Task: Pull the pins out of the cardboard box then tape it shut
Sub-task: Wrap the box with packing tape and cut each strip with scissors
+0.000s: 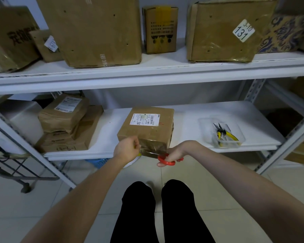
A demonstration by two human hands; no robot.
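The cardboard box (147,127) is placed near the front edge of the lower shelf (191,130). A clear tape (152,152) stretched from its front face is pinched by the left grip (126,149), and red scissors (167,161) are held closed-fingered by the right grip (175,153), with the blades at the tape. Further right, yellow pliers (225,135) are kept in a clear tray (204,122).

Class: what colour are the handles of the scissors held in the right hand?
Red; the scissors in the right hand show best in the head view.
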